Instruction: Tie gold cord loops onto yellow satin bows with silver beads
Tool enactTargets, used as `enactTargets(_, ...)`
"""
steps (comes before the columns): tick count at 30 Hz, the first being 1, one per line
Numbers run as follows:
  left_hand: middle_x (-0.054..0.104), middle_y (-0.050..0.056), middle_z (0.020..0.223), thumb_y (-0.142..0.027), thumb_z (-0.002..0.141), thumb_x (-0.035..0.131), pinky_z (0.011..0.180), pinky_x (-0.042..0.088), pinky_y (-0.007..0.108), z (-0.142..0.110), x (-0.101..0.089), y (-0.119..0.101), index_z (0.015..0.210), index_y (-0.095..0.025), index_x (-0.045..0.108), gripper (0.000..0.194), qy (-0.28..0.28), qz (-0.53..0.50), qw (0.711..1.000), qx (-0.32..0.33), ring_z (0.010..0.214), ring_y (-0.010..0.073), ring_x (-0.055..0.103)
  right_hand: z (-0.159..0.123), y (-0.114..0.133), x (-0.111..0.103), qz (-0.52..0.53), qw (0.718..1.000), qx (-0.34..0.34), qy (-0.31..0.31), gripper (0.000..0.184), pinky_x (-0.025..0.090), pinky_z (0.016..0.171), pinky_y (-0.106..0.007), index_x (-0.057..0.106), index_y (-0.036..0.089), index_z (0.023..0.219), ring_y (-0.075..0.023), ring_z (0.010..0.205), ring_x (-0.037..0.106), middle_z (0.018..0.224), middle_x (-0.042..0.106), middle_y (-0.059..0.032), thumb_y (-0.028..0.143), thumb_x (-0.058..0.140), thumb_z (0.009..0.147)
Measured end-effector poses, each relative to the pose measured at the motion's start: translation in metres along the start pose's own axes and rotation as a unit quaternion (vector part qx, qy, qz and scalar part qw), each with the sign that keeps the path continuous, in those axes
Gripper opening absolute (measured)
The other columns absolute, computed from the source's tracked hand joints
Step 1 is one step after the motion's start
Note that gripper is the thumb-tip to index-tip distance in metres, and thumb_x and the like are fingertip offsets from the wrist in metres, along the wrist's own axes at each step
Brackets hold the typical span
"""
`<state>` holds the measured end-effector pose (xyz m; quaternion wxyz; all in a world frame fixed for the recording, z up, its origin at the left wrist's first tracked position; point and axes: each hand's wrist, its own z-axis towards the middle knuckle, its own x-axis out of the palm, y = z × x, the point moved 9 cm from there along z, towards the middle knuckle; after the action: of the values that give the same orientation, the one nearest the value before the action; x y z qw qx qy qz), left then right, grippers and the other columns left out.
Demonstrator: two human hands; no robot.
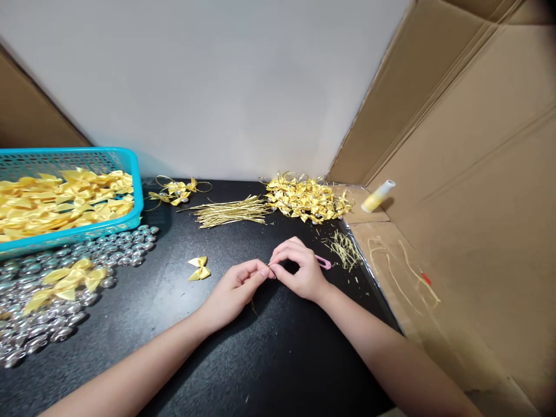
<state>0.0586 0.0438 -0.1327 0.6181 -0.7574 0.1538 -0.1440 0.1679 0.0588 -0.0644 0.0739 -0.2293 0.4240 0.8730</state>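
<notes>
My left hand (244, 284) and my right hand (299, 268) meet over the middle of the black table, fingertips pinched together. Between them is a thin gold cord (254, 307), mostly hidden by the fingers, with one end hanging below my left palm. A single yellow ribbon bow (200, 269) lies to the left of my left hand. Just behind my right hand, a pink-handled tool (324, 262) is partly covered, so its kind does not show. A bundle of cut gold cords (232, 212) lies farther back.
A blue basket (138, 191) of yellow bows stands left, with silver beads (125, 249) spread before it. At the back are bows with beads and cord loops, a few (178, 190) and a heap (304, 200). Cord scraps (345, 249) and a white-yellow tube (377, 196) are right, by cardboard walls.
</notes>
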Motion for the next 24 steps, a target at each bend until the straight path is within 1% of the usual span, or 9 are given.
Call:
enactTargets(6,0.028,-0.010,0.047,-0.048,0.086,0.053,0.040,0.017,0.020,0.001,-0.002,0.002,0.083,-0.017,0.062,0.032,-0.004,0.011,1.000,-0.003,0.043,0.0082,0.024,0.002,-0.003,-0.002,-0.007,1.000,0.015,0.001,0.014,0.046,0.074,-0.035,0.056,0.022,0.068,-0.0174,0.075,0.060,0.075,0.066,-0.0021,0.015,0.058,0.081)
enactTargets(8,0.029,-0.010,0.047,-0.049,0.086,0.052,0.041,0.016,0.020,0.001,-0.003,0.003,0.083,-0.017,0.062,0.034,-0.004,0.015,1.000,-0.005,0.043,0.0083,0.024,0.007,-0.005,-0.009,-0.020,1.000,0.014,0.005,0.011,0.046,0.078,-0.036,0.057,0.021,0.071,-0.0180,0.079,0.060,0.080,0.067,-0.0029,0.016,0.059,0.081)
enactTargets(10,0.028,-0.010,0.048,-0.051,0.086,0.052,0.041,0.015,0.020,0.001,-0.002,0.004,0.084,-0.017,0.061,0.036,-0.003,0.016,1.000,-0.012,0.043,0.0083,0.023,0.013,-0.012,-0.020,-0.058,0.997,0.039,0.022,0.005,0.044,0.082,-0.038,0.060,0.021,0.078,-0.0195,0.087,0.060,0.087,0.068,-0.0038,0.020,0.064,0.080)
enactTargets(12,0.027,-0.010,0.047,-0.053,0.085,0.052,0.041,0.014,0.020,0.001,-0.001,0.004,0.084,-0.017,0.061,0.037,-0.001,0.014,1.000,-0.020,0.043,0.0081,0.023,0.014,-0.029,-0.032,-0.139,0.982,0.109,0.070,0.016,0.043,0.082,-0.039,0.062,0.022,0.085,-0.0224,0.092,0.059,0.091,0.067,-0.0036,0.028,0.073,0.075)
enactTargets(14,0.025,-0.011,0.047,-0.053,0.085,0.052,0.041,0.013,0.020,0.001,-0.001,0.005,0.084,-0.017,0.060,0.038,-0.002,0.012,1.000,-0.026,0.042,0.0079,0.021,0.008,-0.046,-0.043,-0.234,0.948,0.165,0.137,0.028,0.041,0.081,-0.042,0.064,0.022,0.083,-0.0255,0.092,0.059,0.090,0.068,-0.0031,0.038,0.081,0.066)
enactTargets(16,0.025,-0.011,0.047,-0.053,0.085,0.052,0.041,0.013,0.020,0.001,-0.001,0.006,0.085,-0.016,0.059,0.038,-0.005,0.010,0.999,-0.030,0.042,0.0077,0.021,-0.002,-0.058,-0.055,-0.306,0.915,0.202,0.170,0.035,0.040,0.079,-0.042,0.064,0.022,0.082,-0.0270,0.091,0.059,0.091,0.067,-0.0038,0.041,0.084,0.061)
enactTargets(17,0.025,-0.011,0.046,-0.053,0.085,0.052,0.041,0.013,0.020,0.001,-0.001,0.006,0.086,-0.016,0.059,0.038,-0.004,0.009,0.999,-0.031,0.042,0.0077,0.021,-0.007,-0.061,-0.060,-0.328,0.904,0.211,0.176,0.035,0.039,0.078,-0.042,0.064,0.021,0.082,-0.0270,0.090,0.058,0.090,0.067,-0.0041,0.042,0.084,0.061)
enactTargets(20,0.027,-0.010,0.047,-0.052,0.085,0.052,0.041,0.014,0.020,0.002,-0.001,0.007,0.086,-0.016,0.060,0.037,-0.002,0.010,1.000,-0.029,0.042,0.0079,0.023,-0.018,-0.064,-0.064,-0.351,0.896,0.210,0.174,0.030,0.038,0.077,-0.040,0.063,0.021,0.083,-0.0258,0.089,0.058,0.089,0.066,-0.0040,0.041,0.080,0.068)
enactTargets(24,0.028,-0.010,0.047,-0.052,0.085,0.052,0.041,0.015,0.020,0.002,-0.001,0.006,0.085,-0.016,0.062,0.037,-0.005,0.006,1.000,-0.023,0.043,0.0083,0.023,-0.023,-0.061,-0.057,-0.353,0.899,0.191,0.176,0.015,0.038,0.077,-0.040,0.061,0.021,0.081,-0.0247,0.087,0.056,0.088,0.065,-0.0043,0.033,0.071,0.080)
